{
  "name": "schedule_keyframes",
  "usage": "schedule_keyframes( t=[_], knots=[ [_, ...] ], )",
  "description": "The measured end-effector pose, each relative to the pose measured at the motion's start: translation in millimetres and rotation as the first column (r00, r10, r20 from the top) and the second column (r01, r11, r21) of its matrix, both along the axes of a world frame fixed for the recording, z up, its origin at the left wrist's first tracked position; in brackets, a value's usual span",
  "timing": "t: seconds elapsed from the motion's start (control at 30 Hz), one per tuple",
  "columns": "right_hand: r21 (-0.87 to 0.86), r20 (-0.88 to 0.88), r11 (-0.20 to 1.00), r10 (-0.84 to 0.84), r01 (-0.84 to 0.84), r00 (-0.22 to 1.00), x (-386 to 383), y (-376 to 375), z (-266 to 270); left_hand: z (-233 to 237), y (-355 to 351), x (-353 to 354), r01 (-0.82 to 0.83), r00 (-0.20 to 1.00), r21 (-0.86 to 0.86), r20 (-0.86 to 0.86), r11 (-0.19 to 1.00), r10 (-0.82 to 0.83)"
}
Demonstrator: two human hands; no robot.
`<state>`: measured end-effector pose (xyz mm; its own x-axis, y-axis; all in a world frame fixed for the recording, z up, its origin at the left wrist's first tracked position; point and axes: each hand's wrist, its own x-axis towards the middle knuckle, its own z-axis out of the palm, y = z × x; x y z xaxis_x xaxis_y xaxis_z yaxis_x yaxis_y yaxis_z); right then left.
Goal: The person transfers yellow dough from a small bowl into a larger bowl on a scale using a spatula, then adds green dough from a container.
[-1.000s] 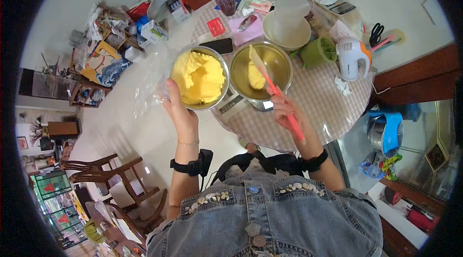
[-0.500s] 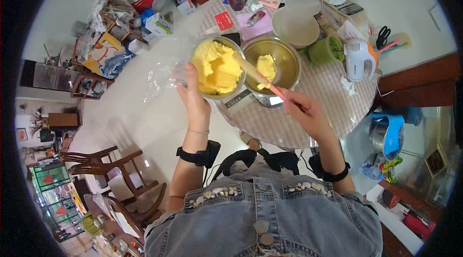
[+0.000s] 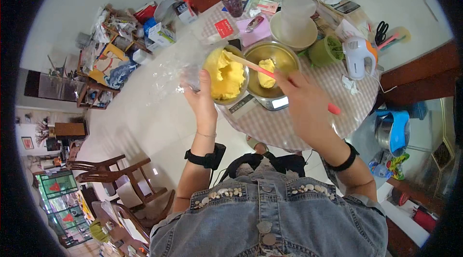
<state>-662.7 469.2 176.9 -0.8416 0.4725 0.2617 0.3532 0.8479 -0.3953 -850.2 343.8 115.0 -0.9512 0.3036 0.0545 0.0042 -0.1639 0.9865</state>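
Observation:
My left hand (image 3: 203,105) is closed around the side of a metal bowl (image 3: 213,60), tilted toward the right. Thick yellow creamy mixture (image 3: 232,82) fills much of it. In my right hand (image 3: 308,102) is a spatula (image 3: 266,71) with a pink handle, its pale blade at the upper part of the tilted bowl. Beside that bowl stands a second metal bowl (image 3: 285,57) with a yellow lump (image 3: 265,74) inside. It sits on a kitchen scale (image 3: 278,104), whose display is lit.
On the checked tablecloth (image 3: 263,121) are a green container (image 3: 324,53), a white-and-orange hand mixer (image 3: 358,59), a pale bowl (image 3: 308,37), a dark glass (image 3: 232,3) and a pink paper (image 3: 254,31). Clear plastic (image 3: 178,76) lies at the left edge. Wooden chairs (image 3: 137,180) stand lower left.
The spatula blade has shifted slightly left into the tilted bowl, and my right hand has turned over its handle. The held bowl is a little further right and more tilted.

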Motion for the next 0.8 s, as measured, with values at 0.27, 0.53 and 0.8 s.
schedule_keyframes(
  t=[0.27, 0.53, 0.8],
  knots=[
    [0.228, 0.137, 0.957, 0.149, -0.178, 0.979, -21, 11, -4, -7, -10, -6, -0.048, 0.922, -0.131, -0.387, 0.99, -0.007],
    [-0.206, 0.182, 0.917, 0.378, -0.341, 0.908, -21, 39, -4, 26, -19, -4, 0.116, 0.886, -0.13, -0.434, 0.985, -0.162],
    [-0.485, -0.163, 0.782, 0.36, -0.392, 0.919, -15, 21, -43, 14, -22, -10, 0.171, 0.936, -0.032, -0.306, 0.985, -0.173]
  ],
)
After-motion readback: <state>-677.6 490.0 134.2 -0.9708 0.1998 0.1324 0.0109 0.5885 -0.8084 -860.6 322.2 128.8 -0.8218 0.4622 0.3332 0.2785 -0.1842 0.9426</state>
